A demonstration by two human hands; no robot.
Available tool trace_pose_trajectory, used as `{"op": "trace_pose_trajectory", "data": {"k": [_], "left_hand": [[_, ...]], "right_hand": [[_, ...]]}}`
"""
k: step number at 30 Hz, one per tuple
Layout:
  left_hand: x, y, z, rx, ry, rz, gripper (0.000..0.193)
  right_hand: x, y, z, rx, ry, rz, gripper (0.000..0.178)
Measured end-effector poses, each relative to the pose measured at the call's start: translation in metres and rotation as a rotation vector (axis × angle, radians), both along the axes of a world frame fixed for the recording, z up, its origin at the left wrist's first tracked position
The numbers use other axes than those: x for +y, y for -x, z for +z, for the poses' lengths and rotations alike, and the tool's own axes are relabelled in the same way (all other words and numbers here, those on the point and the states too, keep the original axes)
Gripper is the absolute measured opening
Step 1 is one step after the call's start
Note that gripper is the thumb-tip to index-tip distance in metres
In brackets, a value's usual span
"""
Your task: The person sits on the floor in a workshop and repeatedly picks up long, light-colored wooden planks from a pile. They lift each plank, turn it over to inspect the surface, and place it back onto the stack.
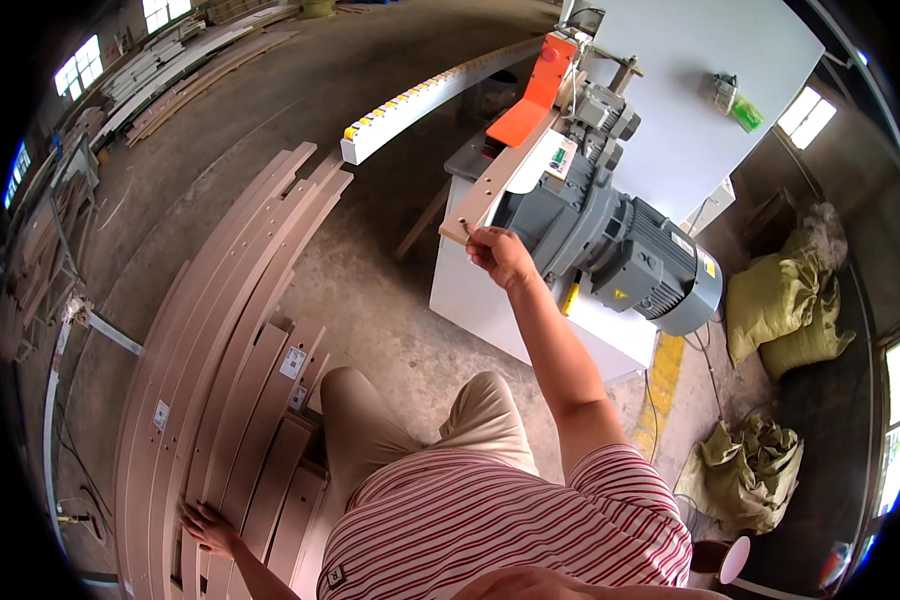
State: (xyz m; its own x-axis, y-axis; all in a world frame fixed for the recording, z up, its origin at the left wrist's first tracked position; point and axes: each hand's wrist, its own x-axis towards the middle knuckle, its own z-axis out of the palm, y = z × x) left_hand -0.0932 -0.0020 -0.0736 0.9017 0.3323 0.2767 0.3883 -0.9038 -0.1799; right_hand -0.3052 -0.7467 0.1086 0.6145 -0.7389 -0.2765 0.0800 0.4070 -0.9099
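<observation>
My right hand [500, 256] is closed on the near end of a brown board [490, 188] with round holes along it. The board's far part runs in beneath an orange guard [536, 92] on a machine. On the left lies a stack of long brown boards [232, 262], several with holes and white labels. My left hand [206, 527] rests on the near part of this stack, fingers spread and pressed flat against the boards.
A large grey motor [660, 262] sits on the white machine base [475, 295], right of my right forearm. A white roller rail [410, 112] with yellow rollers reaches back from the stack. Yellow-green sacks [785, 310] stand at right; another crumpled sack [745, 475] lies on the floor.
</observation>
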Motion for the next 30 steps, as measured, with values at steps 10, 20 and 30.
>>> {"op": "trace_pose_trajectory", "data": {"k": [10, 20, 30], "left_hand": [[0.001, -0.001, 0.000, 0.013, 0.020, 0.011, 0.060], [0.026, -0.031, -0.035, -0.018, 0.071, -0.105, 0.059], [-0.169, -0.006, 0.070, -0.011, 1.157, -0.827, 0.042]], "right_hand": [[0.054, 0.008, 0.005, -0.029, -0.048, 0.155, 0.025], [0.029, 0.001, -0.006, -0.124, -0.022, -0.012, 0.019], [0.092, 0.010, 0.017, -0.046, -0.113, 0.243, 0.033]]}}
